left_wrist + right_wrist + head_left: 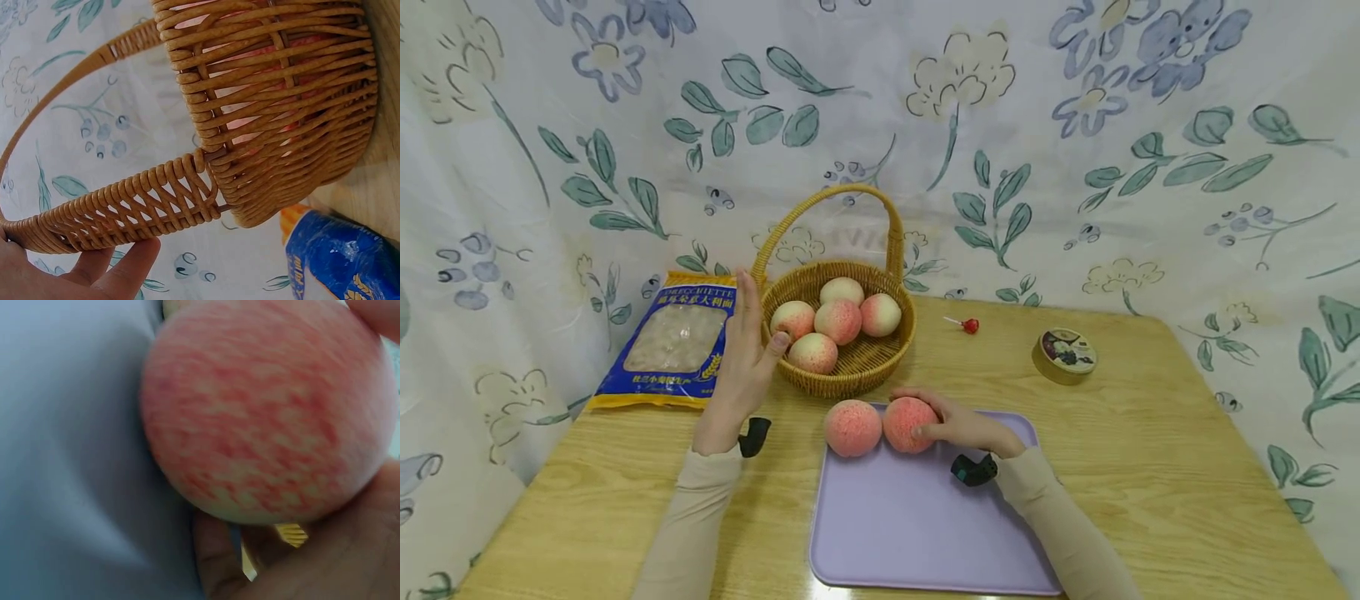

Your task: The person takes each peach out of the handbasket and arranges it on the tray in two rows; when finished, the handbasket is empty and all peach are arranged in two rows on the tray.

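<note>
My right hand (958, 423) grips a pink peach (910, 425) at the back of the lilac tray (925, 517), its thumb on the near side and fingers over the far side. In the right wrist view that peach (269, 412) fills much of the picture, with fingers around its edge. Another pink peach (853, 428) sits just left of it on the tray. My left hand (747, 367) is raised at the left side of the wicker basket (850, 383), fingers extended. In the left wrist view its fingers (134, 269) lie alongside the basket handle (125, 206).
Several pale-pink peaches (838, 322) lie in the basket. Left of it is a blue pasta bag (673, 337), partly behind my left hand. A red lollipop (970, 326) and a round tin (1064, 357) are on the table to the right. A floral curtain (880, 108) hangs behind.
</note>
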A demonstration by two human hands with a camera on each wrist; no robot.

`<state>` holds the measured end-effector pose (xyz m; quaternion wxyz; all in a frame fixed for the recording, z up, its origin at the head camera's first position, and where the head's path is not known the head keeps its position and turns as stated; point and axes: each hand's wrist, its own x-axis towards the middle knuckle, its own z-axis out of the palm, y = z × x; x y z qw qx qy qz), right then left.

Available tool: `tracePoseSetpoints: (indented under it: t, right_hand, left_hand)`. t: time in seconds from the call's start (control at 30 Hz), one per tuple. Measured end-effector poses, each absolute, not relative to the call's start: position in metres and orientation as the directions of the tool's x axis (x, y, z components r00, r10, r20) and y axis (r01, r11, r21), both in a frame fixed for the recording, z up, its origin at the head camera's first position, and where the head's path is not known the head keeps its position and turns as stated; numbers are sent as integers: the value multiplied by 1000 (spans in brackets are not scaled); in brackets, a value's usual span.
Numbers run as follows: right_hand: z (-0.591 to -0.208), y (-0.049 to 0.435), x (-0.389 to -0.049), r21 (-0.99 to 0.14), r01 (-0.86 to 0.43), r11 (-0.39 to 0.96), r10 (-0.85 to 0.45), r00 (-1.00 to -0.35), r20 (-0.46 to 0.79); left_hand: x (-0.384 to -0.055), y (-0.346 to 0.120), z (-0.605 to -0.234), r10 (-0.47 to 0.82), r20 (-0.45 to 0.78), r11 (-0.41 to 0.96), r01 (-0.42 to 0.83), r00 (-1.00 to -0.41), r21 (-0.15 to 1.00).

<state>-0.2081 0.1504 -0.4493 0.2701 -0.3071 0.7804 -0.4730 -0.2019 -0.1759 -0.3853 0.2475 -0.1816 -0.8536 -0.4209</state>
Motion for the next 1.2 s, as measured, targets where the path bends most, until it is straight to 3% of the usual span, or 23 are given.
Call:
tracePoseSetpoints:
  t: [0.37, 0.63, 0.93, 1.2]
  right_hand:
    - [-433, 162, -215, -891, -295, 345, -797, -594, -112]
    - [-390, 154, -250, -943, -256, 215, -766, -642, 0]
    - [-358, 109, -288, -906, -286, 312, -741, -670, -43]
    - [-352, 72, -318, -926, -218, 308, -703, -708, -67]
  left_hand:
    - [-202, -177, -386, 116, 604, 591, 544, -788, 596]
    - [-201, -180, -383, 113, 593, 601, 530, -797, 599]
    - [-200, -178, -385, 107, 616, 592, 548, -780, 591]
    - [-197, -177, -386, 100, 599, 593, 531, -794, 605]
